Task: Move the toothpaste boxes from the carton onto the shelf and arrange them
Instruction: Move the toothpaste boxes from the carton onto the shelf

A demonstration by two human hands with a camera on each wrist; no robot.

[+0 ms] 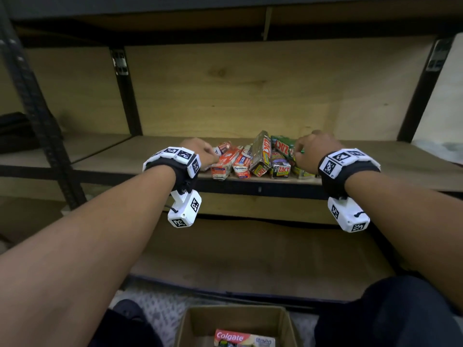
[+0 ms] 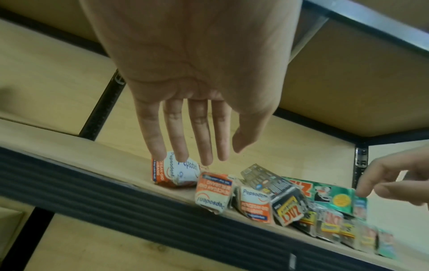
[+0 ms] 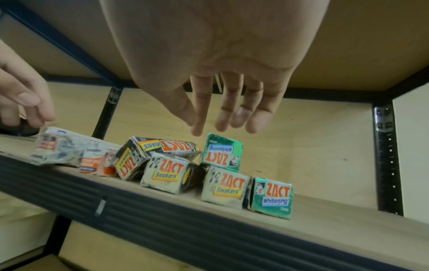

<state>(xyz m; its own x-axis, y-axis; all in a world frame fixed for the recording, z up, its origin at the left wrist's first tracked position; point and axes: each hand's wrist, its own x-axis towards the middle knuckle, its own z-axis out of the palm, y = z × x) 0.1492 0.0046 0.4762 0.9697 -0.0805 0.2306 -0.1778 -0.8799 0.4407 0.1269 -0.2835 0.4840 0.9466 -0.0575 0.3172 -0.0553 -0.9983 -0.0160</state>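
Several toothpaste boxes lie in a loose row near the front edge of the wooden shelf [image 1: 120,156]: orange-and-white Pepsodent boxes [image 1: 226,161] on the left, black Zact Smokers boxes [image 1: 261,154] in the middle, green Zact Whitening boxes [image 1: 284,146] on the right. My left hand [image 2: 206,157] has straight fingers whose tips touch the leftmost Pepsodent box [image 2: 176,174]. My right hand [image 3: 209,126], fingers straight, is just over the upper green box [image 3: 221,153], which lies on top of other boxes. The brown carton [image 1: 235,310] stands below between my knees with a Colgate box [image 1: 238,338] inside.
Black metal uprights [image 1: 127,96] frame the shelf bay, and another board hangs close overhead. Bare shelf board runs left and right of the boxes. A lower shelf board [image 1: 250,259] lies beneath. A dark object [image 1: 20,131] sits in the bay at the far left.
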